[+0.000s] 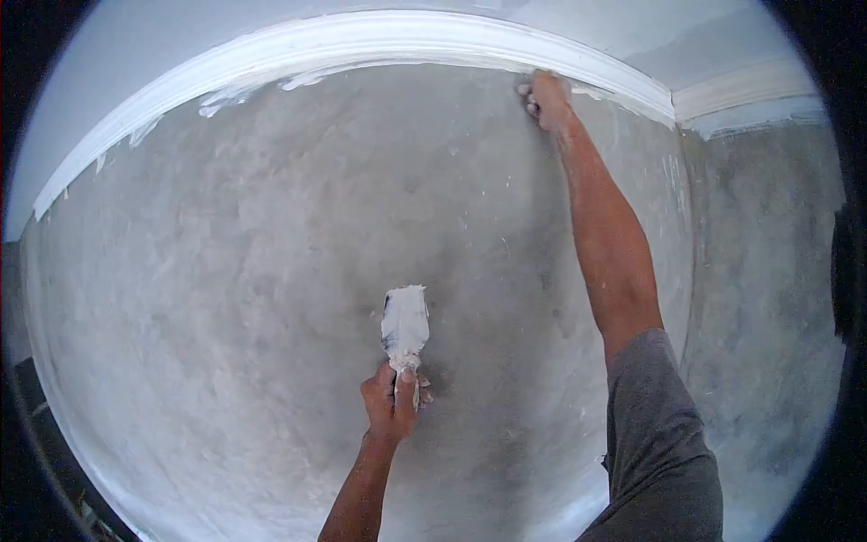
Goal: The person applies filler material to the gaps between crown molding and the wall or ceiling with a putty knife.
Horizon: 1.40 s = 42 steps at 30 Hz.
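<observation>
My left hand (395, 398) grips the handle of a putty knife (405, 325) whose blade points up and is coated with white plaster, held in front of the grey wall (271, 271). My right hand (547, 98) is raised high, fingers closed on a small tool that is mostly hidden, pressed where the wall meets the white cornice (361, 41). My right arm in a grey sleeve (659, 434) stretches up along the right side.
White plaster smears (244, 90) run under the cornice on the left. The wall corner (691, 226) lies to the right, with another grey wall (768, 298) beyond. A pale ceiling (632, 27) sits above.
</observation>
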Available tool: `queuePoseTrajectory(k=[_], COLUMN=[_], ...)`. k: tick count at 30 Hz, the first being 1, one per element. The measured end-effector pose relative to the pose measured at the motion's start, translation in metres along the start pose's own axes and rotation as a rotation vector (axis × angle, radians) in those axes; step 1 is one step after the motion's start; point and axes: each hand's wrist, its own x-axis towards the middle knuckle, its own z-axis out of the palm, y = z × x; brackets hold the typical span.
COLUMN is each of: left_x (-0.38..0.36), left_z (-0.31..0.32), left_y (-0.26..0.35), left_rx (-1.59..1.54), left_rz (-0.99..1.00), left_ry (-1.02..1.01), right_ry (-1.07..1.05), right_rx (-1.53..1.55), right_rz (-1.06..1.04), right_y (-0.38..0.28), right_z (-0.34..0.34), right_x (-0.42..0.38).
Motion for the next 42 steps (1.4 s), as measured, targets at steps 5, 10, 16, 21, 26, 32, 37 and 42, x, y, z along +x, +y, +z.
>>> queuePoseTrajectory(k=[5, 10, 16, 21, 26, 32, 37, 42], left_x=[-0.001, -0.006, -0.003, 0.008, 0.007, 0.011, 0.017, 0.022], left_z=[0.001, 0.009, 0.006, 0.006, 0.011, 0.019, 0.022, 0.019], left_y=[-0.002, 0.009, 0.062, 0.086, 0.080, 0.101, 0.115, 0.128], left_rx=[0.035, -0.112, -0.428, -0.652, -0.665, -0.631, -0.688, -0.537], left_rz=[0.078, -0.095, -0.439, -0.489, -0.579, -0.557, -0.638, -0.700], left_ry=[0.028, 0.063, 0.055, -0.100, -0.081, -0.147, -0.179, -0.154], right_ry=[0.010, -0.511, -1.005, -1.364, -1.227, -0.935, -0.854, -0.911], right_rx=[-0.001, -0.001, -0.183, 0.212, -0.300, -0.644, -1.215, -1.233], right_rz=[-0.185, -0.052, -0.969, 0.119, -0.392, -0.950, -1.060, -1.064], right_y=[0.060, -0.024, 0.001, 0.024, 0.041, 0.021, 0.006, 0.001], right_z=[0.113, 0.114, 0.003, -0.063, -0.100, -0.109, -0.103, -0.122], right_x=[0.033, -0.081, -0.169, -0.240, -0.239, -0.227, -0.247, -0.234])
